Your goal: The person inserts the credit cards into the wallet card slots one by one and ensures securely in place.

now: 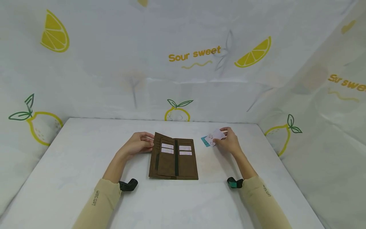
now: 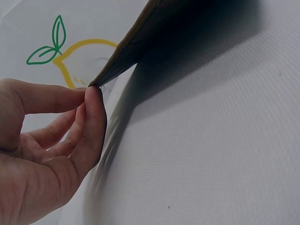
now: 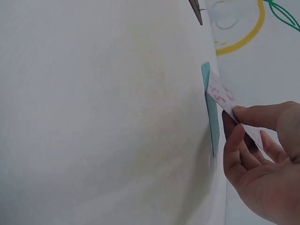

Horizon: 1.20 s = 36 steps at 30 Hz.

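An open brown wallet (image 1: 167, 165) lies in the middle of the table, with several pale cards (image 1: 185, 148) showing in its slots. My left hand (image 1: 138, 143) pinches the wallet's upper left edge between thumb and fingertips; in the left wrist view that flap (image 2: 154, 33) is tilted up off the table. To the wallet's right, my right hand (image 1: 228, 142) pinches a white card with a pinkish print (image 1: 215, 136). Beneath that card a teal card (image 3: 212, 117) lies on the table, partly covered. The right wrist view shows the white card (image 3: 222, 91) tilted, its lower edge at the teal one.
The white table (image 1: 171, 206) ends at a lemon-printed cloth (image 1: 114, 63) hanging behind and at the sides. Dark devices (image 1: 128, 185) are strapped at both wrists, by the beige sleeve cuffs.
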Each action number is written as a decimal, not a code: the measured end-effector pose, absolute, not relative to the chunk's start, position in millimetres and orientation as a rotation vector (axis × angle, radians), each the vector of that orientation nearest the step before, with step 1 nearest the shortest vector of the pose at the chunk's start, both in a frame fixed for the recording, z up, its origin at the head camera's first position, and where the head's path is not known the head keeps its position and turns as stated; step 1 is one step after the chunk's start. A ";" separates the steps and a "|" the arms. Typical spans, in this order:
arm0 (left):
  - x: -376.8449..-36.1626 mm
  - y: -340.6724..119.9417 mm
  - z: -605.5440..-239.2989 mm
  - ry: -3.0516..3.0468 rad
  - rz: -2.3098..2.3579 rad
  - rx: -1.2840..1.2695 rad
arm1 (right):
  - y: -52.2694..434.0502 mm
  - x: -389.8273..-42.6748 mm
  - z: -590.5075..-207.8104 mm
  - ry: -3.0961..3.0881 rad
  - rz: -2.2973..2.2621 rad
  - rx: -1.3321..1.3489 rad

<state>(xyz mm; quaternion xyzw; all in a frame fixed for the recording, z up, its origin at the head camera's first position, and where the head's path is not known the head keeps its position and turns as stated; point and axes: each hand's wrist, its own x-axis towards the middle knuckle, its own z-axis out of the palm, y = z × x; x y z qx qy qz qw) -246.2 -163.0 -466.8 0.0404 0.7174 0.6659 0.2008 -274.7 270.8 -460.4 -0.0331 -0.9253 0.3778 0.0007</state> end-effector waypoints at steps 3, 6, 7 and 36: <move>-246.0 -162.9 -466.6 2.012 1.857 0.101 | 269.4 -279.0 -460.6 -2.840 1.368 -0.098; -245.3 -162.6 -466.0 2.013 1.858 0.095 | 264.3 -280.8 -460.3 -2.775 1.552 -0.075; -245.4 -162.5 -465.9 2.011 1.860 0.097 | 261.4 -281.0 -460.3 -2.754 1.600 -0.059; -248.7 -162.6 -467.7 2.011 1.866 0.098 | 172.1 -294.8 -459.1 -2.880 1.526 0.423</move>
